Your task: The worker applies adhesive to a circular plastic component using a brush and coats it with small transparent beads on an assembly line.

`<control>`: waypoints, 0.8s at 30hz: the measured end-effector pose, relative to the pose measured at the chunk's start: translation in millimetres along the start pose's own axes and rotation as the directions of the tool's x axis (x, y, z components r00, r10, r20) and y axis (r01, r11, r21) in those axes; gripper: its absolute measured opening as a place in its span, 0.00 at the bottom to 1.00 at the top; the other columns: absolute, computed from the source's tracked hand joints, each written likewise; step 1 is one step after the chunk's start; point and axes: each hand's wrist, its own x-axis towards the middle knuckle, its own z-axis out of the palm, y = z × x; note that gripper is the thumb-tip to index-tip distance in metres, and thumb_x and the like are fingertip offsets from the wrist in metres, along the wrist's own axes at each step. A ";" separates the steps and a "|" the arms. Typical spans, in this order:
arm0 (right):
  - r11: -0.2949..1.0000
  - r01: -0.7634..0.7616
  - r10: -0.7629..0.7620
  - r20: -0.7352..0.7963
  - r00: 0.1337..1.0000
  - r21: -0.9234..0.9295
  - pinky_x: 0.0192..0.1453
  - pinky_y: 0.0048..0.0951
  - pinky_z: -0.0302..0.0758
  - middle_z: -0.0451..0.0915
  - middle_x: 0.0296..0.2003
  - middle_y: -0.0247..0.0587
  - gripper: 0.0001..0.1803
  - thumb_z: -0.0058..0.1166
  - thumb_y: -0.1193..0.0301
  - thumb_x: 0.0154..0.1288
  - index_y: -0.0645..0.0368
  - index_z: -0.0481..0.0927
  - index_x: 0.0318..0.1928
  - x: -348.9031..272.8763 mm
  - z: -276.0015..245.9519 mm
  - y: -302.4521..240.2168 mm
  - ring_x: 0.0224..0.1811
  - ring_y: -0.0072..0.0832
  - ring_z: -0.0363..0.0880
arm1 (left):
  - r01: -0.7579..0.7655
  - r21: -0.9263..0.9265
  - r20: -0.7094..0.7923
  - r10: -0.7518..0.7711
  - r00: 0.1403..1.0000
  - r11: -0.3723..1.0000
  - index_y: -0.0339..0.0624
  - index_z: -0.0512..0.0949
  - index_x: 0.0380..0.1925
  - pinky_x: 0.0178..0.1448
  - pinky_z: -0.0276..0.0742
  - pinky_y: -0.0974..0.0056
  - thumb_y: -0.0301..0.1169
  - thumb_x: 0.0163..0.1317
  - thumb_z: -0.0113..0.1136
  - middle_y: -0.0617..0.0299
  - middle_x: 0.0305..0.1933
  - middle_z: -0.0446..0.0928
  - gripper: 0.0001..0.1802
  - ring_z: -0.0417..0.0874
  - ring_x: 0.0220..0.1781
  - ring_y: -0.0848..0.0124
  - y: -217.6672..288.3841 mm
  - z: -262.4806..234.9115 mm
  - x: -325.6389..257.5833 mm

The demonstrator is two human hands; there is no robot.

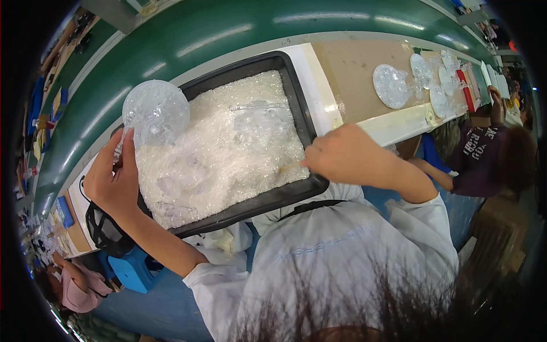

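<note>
My left hand (114, 171) pinches the lower edge of a clear, round plastic disc (156, 111), raised over the left end of a black tray (262, 206). White, glittering granules (222, 165) fill the tray in an uneven heap. Another clear plastic piece (259, 128) lies partly sunk in them toward the far right. At the tray's right edge, my right hand (342, 154) is closed around a thin, stick-like tool (290, 167); its tip points left over the granules. Most of this tool is hidden by my fingers.
Several clear discs (391, 86) rest on cardboard (353, 68) to the right, beside a red strip (466, 91). A green surface (228, 43) runs behind the tray. Co-workers sit at right (484, 154) and lower left (82, 288). A black mesh item (108, 228) and blue stool (130, 271) are near my left arm.
</note>
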 end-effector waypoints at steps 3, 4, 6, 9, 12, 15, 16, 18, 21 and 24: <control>0.996 -0.061 0.060 -0.023 0.998 -0.063 0.20 0.35 0.68 0.69 0.14 0.35 0.19 0.59 0.60 0.64 0.54 0.70 0.20 -2.9 -18.4 6.7 0.17 0.35 0.75 | -0.012 -0.001 0.011 0.012 1.000 1.000 0.38 0.87 0.29 0.20 0.61 0.75 0.25 0.51 0.77 0.62 0.17 0.77 0.07 0.68 0.14 0.79 -2.2 0.3 -3.8; 0.993 -0.096 0.098 0.026 0.995 -0.075 0.20 0.35 0.68 0.69 0.14 0.35 0.19 0.59 0.60 0.64 0.54 0.70 0.20 -6.6 -25.7 7.6 0.17 0.34 0.75 | -0.019 -0.006 0.012 0.020 1.000 1.000 0.38 0.87 0.29 0.20 0.61 0.75 0.25 0.51 0.77 0.62 0.17 0.77 0.07 0.68 0.14 0.79 -2.9 0.0 -4.6; 0.997 -0.031 0.036 0.073 0.997 -0.073 0.20 0.35 0.68 0.69 0.14 0.34 0.19 0.58 0.60 0.64 0.54 0.70 0.20 -7.8 -15.9 4.9 0.17 0.34 0.76 | 0.014 0.011 0.067 -0.015 0.998 1.000 0.38 0.87 0.32 0.23 0.70 0.76 0.26 0.54 0.75 0.62 0.28 0.86 0.07 0.76 0.20 0.81 -4.3 -1.1 -5.5; 0.992 -0.027 0.033 0.050 0.998 -0.122 0.20 0.35 0.69 0.69 0.14 0.34 0.19 0.58 0.60 0.64 0.54 0.71 0.20 -5.7 -13.9 7.0 0.17 0.34 0.76 | -0.045 -0.034 -0.001 0.045 0.999 0.998 0.37 0.87 0.29 0.20 0.61 0.75 0.26 0.52 0.76 0.62 0.17 0.77 0.07 0.69 0.13 0.79 1.9 3.8 -0.3; 0.988 -0.064 0.064 -0.008 0.998 -0.138 0.20 0.34 0.69 0.71 0.15 0.34 0.18 0.58 0.60 0.64 0.54 0.72 0.21 -5.3 -31.5 10.4 0.17 0.34 0.76 | -0.019 -0.006 0.070 0.019 0.997 1.000 0.37 0.87 0.29 0.20 0.62 0.75 0.26 0.52 0.76 0.61 0.17 0.78 0.07 0.71 0.13 0.79 0.3 1.7 -3.8; 0.991 -0.015 0.027 0.091 0.996 -0.130 0.21 0.35 0.70 0.72 0.15 0.34 0.18 0.58 0.60 0.65 0.54 0.73 0.21 -7.1 -25.5 8.0 0.17 0.34 0.77 | -0.011 -0.010 0.089 0.012 0.996 1.000 0.37 0.87 0.30 0.20 0.63 0.75 0.25 0.52 0.76 0.61 0.17 0.78 0.07 0.71 0.14 0.78 1.2 4.0 -1.6; 0.990 0.046 -0.020 0.181 0.983 -0.136 0.21 0.36 0.70 0.73 0.16 0.35 0.17 0.58 0.60 0.65 0.54 0.73 0.22 -5.4 -20.4 6.6 0.18 0.35 0.77 | -0.013 -0.009 0.090 0.014 0.996 1.000 0.37 0.87 0.30 0.20 0.63 0.75 0.25 0.52 0.76 0.61 0.17 0.78 0.07 0.71 0.14 0.78 1.4 4.0 -2.0; 0.986 -0.020 0.037 0.100 0.994 -0.166 0.21 0.36 0.71 0.73 0.16 0.35 0.17 0.57 0.60 0.65 0.54 0.73 0.22 -1.4 -27.8 8.9 0.18 0.35 0.78 | -0.041 -0.038 0.035 0.042 0.998 0.998 0.37 0.87 0.30 0.20 0.63 0.74 0.25 0.51 0.76 0.61 0.17 0.77 0.07 0.71 0.13 0.78 2.3 4.0 -1.8; 0.991 -0.050 0.059 0.067 0.996 -0.127 0.22 0.37 0.71 0.73 0.16 0.35 0.17 0.57 0.61 0.65 0.54 0.74 0.22 -2.6 -34.7 10.3 0.19 0.36 0.79 | -0.051 -0.033 0.057 0.052 0.997 0.998 0.36 0.87 0.30 0.19 0.63 0.74 0.25 0.51 0.76 0.60 0.16 0.76 0.07 0.71 0.13 0.77 2.9 3.7 -2.2; 0.995 -0.009 0.020 0.105 0.994 -0.104 0.22 0.37 0.71 0.73 0.16 0.35 0.15 0.58 0.63 0.64 0.53 0.74 0.21 -6.1 -23.0 7.4 0.20 0.36 0.79 | -0.051 -0.020 0.080 0.052 0.995 0.999 0.37 0.87 0.30 0.19 0.64 0.73 0.25 0.51 0.76 0.59 0.16 0.75 0.08 0.71 0.13 0.76 4.1 2.8 1.4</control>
